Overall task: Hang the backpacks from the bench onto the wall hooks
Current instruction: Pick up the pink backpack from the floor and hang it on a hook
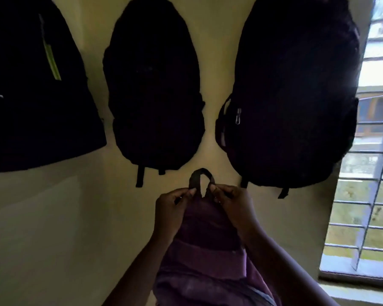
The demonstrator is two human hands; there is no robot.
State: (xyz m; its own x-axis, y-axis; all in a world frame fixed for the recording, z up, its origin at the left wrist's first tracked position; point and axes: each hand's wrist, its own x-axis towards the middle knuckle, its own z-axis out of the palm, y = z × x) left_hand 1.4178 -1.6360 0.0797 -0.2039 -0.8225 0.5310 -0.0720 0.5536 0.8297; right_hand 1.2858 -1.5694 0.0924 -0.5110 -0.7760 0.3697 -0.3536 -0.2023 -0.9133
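I hold a purple backpack (pixel 206 246) up in front of the wall, low in the middle of the view. Its dark top loop (pixel 200 176) sticks up between my hands. My left hand (pixel 175 208) pinches the loop's left base and my right hand (pixel 232 206) pinches its right base. Three dark backpacks hang on the cream wall above: one at the left with a green stripe (pixel 35 89), one in the middle (pixel 153 89), a big one at the right (pixel 292 91). The hooks are hidden behind them or out of frame.
A barred window (pixel 367 173) with a sill fills the right edge, bright against the dim room. Bare cream wall (pixel 53 228) spreads at the lower left. The bench is not in view.
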